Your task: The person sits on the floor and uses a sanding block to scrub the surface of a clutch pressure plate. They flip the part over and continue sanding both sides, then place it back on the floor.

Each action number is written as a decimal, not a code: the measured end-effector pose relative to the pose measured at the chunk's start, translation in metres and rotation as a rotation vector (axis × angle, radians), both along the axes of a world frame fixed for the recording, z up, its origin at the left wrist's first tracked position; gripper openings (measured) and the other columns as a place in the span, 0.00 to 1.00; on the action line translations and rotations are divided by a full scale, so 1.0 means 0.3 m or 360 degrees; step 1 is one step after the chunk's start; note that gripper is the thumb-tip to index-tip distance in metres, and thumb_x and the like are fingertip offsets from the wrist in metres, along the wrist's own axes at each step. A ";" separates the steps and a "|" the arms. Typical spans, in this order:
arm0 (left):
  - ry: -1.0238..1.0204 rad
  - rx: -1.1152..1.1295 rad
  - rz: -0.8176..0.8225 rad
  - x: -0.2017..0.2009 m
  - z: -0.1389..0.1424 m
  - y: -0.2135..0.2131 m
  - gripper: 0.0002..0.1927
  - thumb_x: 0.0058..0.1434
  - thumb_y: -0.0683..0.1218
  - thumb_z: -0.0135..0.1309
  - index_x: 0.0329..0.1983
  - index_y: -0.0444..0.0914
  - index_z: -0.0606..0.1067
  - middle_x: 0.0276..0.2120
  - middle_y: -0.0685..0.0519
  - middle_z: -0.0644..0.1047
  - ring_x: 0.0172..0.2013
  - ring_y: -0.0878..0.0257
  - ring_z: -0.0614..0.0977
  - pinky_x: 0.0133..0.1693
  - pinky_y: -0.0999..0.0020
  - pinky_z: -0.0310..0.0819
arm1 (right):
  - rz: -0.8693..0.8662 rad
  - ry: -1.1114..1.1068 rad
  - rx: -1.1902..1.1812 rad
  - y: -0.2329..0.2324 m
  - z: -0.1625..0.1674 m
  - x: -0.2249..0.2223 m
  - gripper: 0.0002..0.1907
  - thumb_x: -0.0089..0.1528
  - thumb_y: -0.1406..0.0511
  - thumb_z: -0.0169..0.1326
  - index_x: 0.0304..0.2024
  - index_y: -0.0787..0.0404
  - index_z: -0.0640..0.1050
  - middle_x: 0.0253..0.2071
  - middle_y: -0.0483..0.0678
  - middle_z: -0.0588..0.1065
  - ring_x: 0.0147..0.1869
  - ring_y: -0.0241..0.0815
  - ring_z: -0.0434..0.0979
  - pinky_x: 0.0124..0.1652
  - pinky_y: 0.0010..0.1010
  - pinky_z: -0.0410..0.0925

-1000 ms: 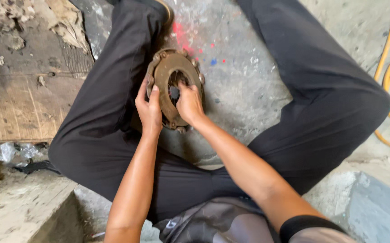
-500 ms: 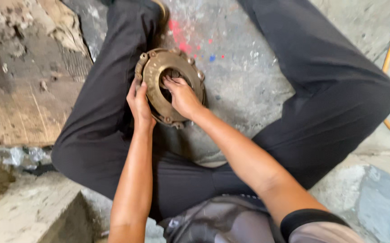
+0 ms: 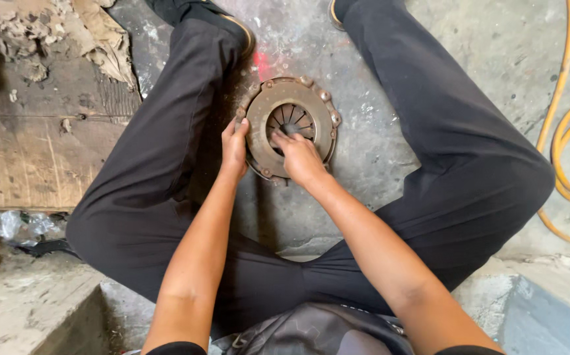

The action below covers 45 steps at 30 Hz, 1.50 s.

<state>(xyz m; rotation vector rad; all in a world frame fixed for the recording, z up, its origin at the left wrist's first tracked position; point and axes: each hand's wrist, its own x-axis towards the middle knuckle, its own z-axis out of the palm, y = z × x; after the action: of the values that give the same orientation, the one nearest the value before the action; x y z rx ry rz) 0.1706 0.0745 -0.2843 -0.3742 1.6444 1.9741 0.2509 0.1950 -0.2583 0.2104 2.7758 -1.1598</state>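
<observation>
A rusty round clutch cover (image 3: 290,125) is being held on the concrete floor (image 3: 390,151) between the outstretched legs. Its left rim is being clasped by the left hand (image 3: 234,148); its central opening is being gripped by the right hand's (image 3: 301,158) curled fingers.

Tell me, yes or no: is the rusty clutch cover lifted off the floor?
No: the clutch cover lies flat on the concrete floor between the legs, with the left hand and right hand on it.
</observation>
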 end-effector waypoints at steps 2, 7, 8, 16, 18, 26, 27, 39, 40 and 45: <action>0.0314 -0.0483 -0.0208 -0.008 -0.018 -0.019 0.23 0.70 0.50 0.50 0.61 0.30 0.73 0.53 0.42 0.80 0.53 0.54 0.80 0.55 0.63 0.70 | -0.0164 -0.0406 -0.0083 0.017 0.003 0.000 0.27 0.61 0.75 0.43 0.61 0.57 0.78 0.56 0.60 0.77 0.60 0.57 0.77 0.59 0.42 0.68; 0.0422 -0.1464 -0.0797 -0.038 -0.034 -0.081 0.28 0.71 0.59 0.50 0.54 0.28 0.77 0.47 0.29 0.79 0.51 0.37 0.80 0.53 0.52 0.73 | -0.0670 -0.0124 -0.0292 0.092 -0.052 -0.010 0.17 0.68 0.68 0.49 0.59 0.67 0.76 0.57 0.62 0.77 0.63 0.56 0.77 0.60 0.40 0.67; 0.0296 -0.1617 -0.1004 -0.043 -0.032 -0.091 0.31 0.73 0.62 0.49 0.50 0.27 0.79 0.47 0.28 0.79 0.51 0.35 0.81 0.52 0.51 0.74 | -0.0705 -0.0037 -0.0272 0.109 -0.062 -0.010 0.17 0.68 0.68 0.51 0.58 0.70 0.75 0.58 0.63 0.76 0.64 0.58 0.75 0.61 0.41 0.65; 0.0315 -0.1834 -0.1205 -0.044 -0.007 -0.113 0.43 0.53 0.58 0.69 0.64 0.34 0.65 0.54 0.36 0.75 0.53 0.41 0.79 0.49 0.51 0.76 | -0.0608 -0.0265 -0.0232 0.065 -0.055 -0.060 0.20 0.65 0.67 0.52 0.58 0.70 0.74 0.57 0.65 0.75 0.63 0.59 0.75 0.60 0.42 0.66; 0.0361 -0.1951 -0.1354 -0.027 -0.019 -0.097 0.52 0.47 0.56 0.72 0.72 0.41 0.59 0.65 0.42 0.68 0.59 0.45 0.76 0.52 0.53 0.76 | -0.0569 -0.0219 -0.0002 0.008 -0.035 -0.084 0.18 0.66 0.69 0.51 0.58 0.66 0.77 0.55 0.63 0.77 0.62 0.59 0.77 0.61 0.43 0.68; 0.0887 -0.2296 -0.1588 0.011 -0.063 -0.093 0.67 0.41 0.61 0.73 0.78 0.41 0.46 0.74 0.50 0.52 0.71 0.49 0.56 0.59 0.44 0.63 | -0.0051 0.0173 0.0729 -0.123 -0.019 -0.071 0.24 0.52 0.70 0.58 0.52 0.62 0.81 0.42 0.58 0.74 0.48 0.59 0.73 0.47 0.47 0.69; 0.0874 -0.2287 -0.1595 0.010 -0.063 -0.096 0.68 0.40 0.61 0.73 0.78 0.41 0.45 0.74 0.50 0.52 0.72 0.49 0.55 0.59 0.43 0.62 | -0.0065 0.0139 0.0717 -0.129 -0.028 -0.067 0.22 0.53 0.70 0.59 0.51 0.60 0.82 0.41 0.57 0.74 0.48 0.58 0.73 0.47 0.47 0.69; 0.0721 -0.2186 -0.1583 0.008 -0.099 -0.107 0.68 0.44 0.58 0.73 0.79 0.41 0.42 0.76 0.53 0.49 0.72 0.47 0.56 0.62 0.37 0.57 | 0.0330 -0.0103 0.0876 -0.124 -0.136 0.005 0.31 0.57 0.61 0.60 0.65 0.46 0.74 0.62 0.60 0.67 0.60 0.61 0.65 0.55 0.50 0.62; 0.0712 -0.2174 -0.1572 0.009 -0.104 -0.108 0.68 0.44 0.58 0.73 0.79 0.41 0.42 0.76 0.53 0.49 0.71 0.47 0.57 0.63 0.37 0.57 | 0.0347 -0.0109 0.0880 -0.123 -0.129 0.007 0.31 0.58 0.60 0.59 0.66 0.45 0.72 0.63 0.62 0.66 0.61 0.62 0.64 0.56 0.50 0.62; 0.0689 -0.2109 -0.1537 0.010 -0.106 -0.112 0.68 0.43 0.56 0.73 0.79 0.43 0.42 0.76 0.54 0.50 0.70 0.47 0.59 0.63 0.38 0.57 | 0.0254 -0.0287 0.0836 -0.141 -0.107 -0.009 0.32 0.63 0.62 0.56 0.70 0.43 0.69 0.62 0.69 0.65 0.61 0.66 0.65 0.59 0.52 0.61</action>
<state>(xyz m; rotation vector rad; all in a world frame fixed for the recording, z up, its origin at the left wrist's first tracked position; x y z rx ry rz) 0.1735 0.0408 -0.3160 0.4026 2.5136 0.1031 0.2483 0.1528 -0.2903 0.1287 2.8084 -0.3404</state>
